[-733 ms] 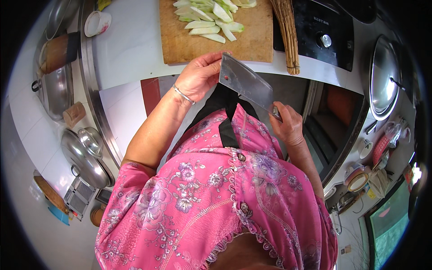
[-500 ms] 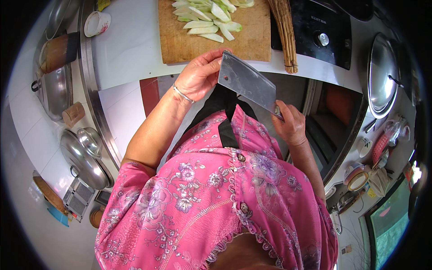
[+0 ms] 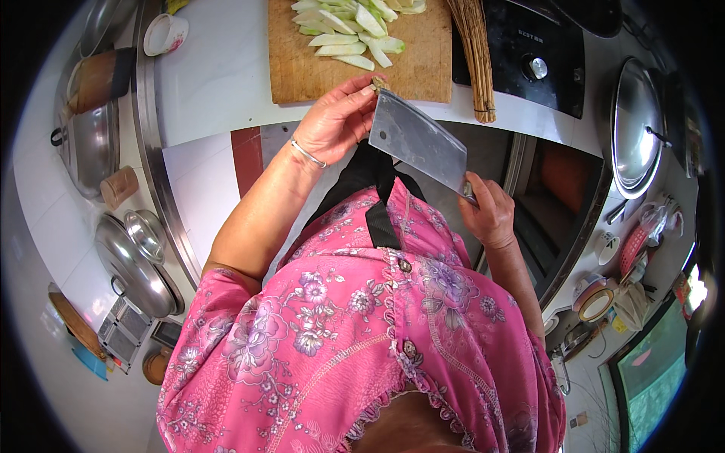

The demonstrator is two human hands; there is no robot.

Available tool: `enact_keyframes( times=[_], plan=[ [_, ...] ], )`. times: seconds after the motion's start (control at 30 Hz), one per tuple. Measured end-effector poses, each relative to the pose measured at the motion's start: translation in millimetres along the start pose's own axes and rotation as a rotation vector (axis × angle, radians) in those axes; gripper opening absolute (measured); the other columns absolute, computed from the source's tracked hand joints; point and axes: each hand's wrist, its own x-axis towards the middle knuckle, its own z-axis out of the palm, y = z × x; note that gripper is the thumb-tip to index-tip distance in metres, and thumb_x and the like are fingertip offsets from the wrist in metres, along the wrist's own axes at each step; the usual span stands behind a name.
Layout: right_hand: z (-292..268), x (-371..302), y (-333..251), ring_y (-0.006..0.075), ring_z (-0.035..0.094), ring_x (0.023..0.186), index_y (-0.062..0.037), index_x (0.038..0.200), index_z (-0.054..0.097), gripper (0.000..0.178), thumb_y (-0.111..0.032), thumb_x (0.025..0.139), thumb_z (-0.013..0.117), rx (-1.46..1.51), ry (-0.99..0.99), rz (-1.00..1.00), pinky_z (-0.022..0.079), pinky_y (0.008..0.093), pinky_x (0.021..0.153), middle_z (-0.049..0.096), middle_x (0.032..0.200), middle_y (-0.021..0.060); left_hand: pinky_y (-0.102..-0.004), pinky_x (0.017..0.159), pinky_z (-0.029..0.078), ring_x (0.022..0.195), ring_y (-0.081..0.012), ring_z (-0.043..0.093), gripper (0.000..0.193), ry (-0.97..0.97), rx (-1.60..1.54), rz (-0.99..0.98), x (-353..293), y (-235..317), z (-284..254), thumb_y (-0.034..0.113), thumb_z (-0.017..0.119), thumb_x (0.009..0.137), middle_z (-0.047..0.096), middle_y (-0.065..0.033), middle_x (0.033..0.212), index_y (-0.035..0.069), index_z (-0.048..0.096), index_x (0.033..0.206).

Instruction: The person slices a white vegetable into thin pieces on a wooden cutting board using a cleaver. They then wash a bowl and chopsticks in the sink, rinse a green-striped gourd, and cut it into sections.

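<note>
My right hand (image 3: 489, 213) is wrapped round the handle of a cleaver (image 3: 419, 142). Its broad grey blade slants up to the left, a small hole near the far end. My left hand (image 3: 340, 121), a silver bangle on its wrist, pinches a small brown knobbly lump (image 3: 380, 84) at the blade's upper corner; its kind is unclear. Just beyond both hands lies a wooden cutting board (image 3: 302, 72), overlapping the counter's front edge. Pale green vegetable slices (image 3: 338, 40) are heaped on its far part.
A straw brush (image 3: 476, 60) lies beside the board, against a black stove (image 3: 529, 68) with a knob. At the far left of the counter stands a white cup (image 3: 165, 35). Lidded metal pans (image 3: 134, 268) line the left side; a wok lid (image 3: 633, 124) is at right.
The brown lump now shows above the blade's corner, between my left fingertips. The cleaver has shifted only slightly, and the whole view has moved a little.
</note>
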Motion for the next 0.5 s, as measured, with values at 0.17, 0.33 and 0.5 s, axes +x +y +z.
enact_keyframes(
  times=[0.17, 0.33, 0.5],
  plan=[
    [-5.3, -1.6, 0.7, 0.0227, 0.061, 0.063, -0.0045, 0.104, 0.061, 0.043, -0.006, 0.063, 0.070, -0.028, 0.005, -0.009, 0.050, 0.0316, 0.057, 0.061, 0.079, 0.0064, -0.0254, 0.082, 0.051, 0.087, -0.0116, 0.060, 0.030, 0.047, -0.040, 0.026, -2.3, 4.5, 6.4, 0.009, 0.055, 0.093, 0.061, -0.0049, 0.095, 0.002, 0.053, 0.122],
    [-5.3, -7.4, 4.3, 0.0221, 0.060, 0.062, -0.0049, 0.104, 0.061, 0.043, -0.006, 0.062, 0.070, -0.043, 0.014, -0.027, 0.049, 0.0314, 0.056, 0.061, 0.078, 0.0056, -0.0255, 0.080, 0.052, 0.085, -0.0129, 0.061, 0.029, 0.030, -0.047, 0.044, -2.8, 6.4, 7.3, 0.009, 0.055, 0.092, 0.061, -0.0065, 0.094, 0.002, 0.053, 0.121],
    [-10.0, -10.5, 2.9, 0.0220, 0.059, 0.061, -0.0055, 0.102, 0.062, 0.041, -0.006, 0.062, 0.069, -0.053, 0.065, -0.026, 0.049, 0.0316, 0.055, 0.060, 0.076, 0.0054, -0.0262, 0.081, 0.052, 0.085, -0.0149, 0.061, 0.029, 0.047, -0.062, 0.073, -2.1, 5.9, 7.7, 0.008, 0.055, 0.092, 0.061, -0.0077, 0.093, 0.002, 0.053, 0.120]
  ],
)
